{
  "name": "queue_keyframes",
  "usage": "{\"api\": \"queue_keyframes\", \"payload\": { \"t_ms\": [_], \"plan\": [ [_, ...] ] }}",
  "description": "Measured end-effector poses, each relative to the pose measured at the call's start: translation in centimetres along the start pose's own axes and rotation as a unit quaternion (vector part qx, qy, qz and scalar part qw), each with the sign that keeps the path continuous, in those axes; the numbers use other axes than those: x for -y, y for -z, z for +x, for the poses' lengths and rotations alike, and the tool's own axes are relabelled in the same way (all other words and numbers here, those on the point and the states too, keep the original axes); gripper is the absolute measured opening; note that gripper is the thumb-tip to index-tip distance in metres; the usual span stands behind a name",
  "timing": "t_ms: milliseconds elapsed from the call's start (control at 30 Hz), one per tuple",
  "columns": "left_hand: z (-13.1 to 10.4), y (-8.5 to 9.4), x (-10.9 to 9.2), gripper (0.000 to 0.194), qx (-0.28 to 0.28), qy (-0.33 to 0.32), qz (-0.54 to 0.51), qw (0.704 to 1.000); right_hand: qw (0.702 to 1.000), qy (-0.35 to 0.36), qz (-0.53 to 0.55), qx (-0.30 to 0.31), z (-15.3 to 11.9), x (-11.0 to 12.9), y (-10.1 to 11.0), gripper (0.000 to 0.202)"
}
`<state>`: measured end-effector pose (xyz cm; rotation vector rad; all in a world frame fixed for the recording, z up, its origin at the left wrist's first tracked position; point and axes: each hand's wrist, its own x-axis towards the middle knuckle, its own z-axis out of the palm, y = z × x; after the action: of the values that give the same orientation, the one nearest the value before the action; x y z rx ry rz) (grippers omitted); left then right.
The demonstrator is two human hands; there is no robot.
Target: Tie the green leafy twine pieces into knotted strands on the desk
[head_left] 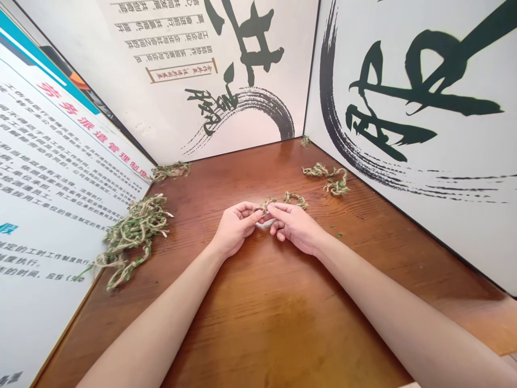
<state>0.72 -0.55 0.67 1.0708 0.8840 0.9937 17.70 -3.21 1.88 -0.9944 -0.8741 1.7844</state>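
Over the middle of the wooden table (242,323), my left hand (238,226) and my right hand (297,226) meet at the fingertips. Both pinch a piece of green and tan twine (264,205) with small leaf-like bits along it. The fingers partly cover the twine, so how it runs between them is unclear. Just behind my right hand a curved length of the same twine (297,198) rests on the tabletop; whether it joins the held part is hidden.
A tangled heap of leafy twine (137,231) lies at the left edge, with a smaller bunch (172,171) behind it. More twine (333,180) lies at the back right. Printed panels (250,118) wall in the table on the left, back and right. Green scraps (338,235) dot the wood.
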Motion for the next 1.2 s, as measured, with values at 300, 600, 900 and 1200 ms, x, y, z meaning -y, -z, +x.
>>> {"api": "queue_keyframes", "payload": {
  "t_ms": [300, 600, 900, 1200],
  "plan": [
    [-0.2, -0.2, 0.1, 0.046, 0.029, -0.019, 0.028, 0.999, 0.993, 0.089, 0.059, -0.047, 1.0, -0.7, 0.5, 0.046],
    [-0.1, -0.1, 0.3, 0.044, 0.029, -0.018, 0.052, 0.998, 0.989, 0.097, 0.049, -0.096, 1.1, -0.8, 0.5, 0.036],
    [-0.1, -0.2, 0.4, 0.044, 0.023, -0.007, 0.087, 0.996, 0.984, 0.092, 0.054, -0.140, 1.2, -0.6, 0.3, 0.015],
    [-0.1, -0.3, 0.4, 0.042, 0.013, -0.004, 0.110, 0.994, 0.982, 0.080, 0.060, -0.161, 1.0, -0.2, 0.0, 0.012]
  ]
}}
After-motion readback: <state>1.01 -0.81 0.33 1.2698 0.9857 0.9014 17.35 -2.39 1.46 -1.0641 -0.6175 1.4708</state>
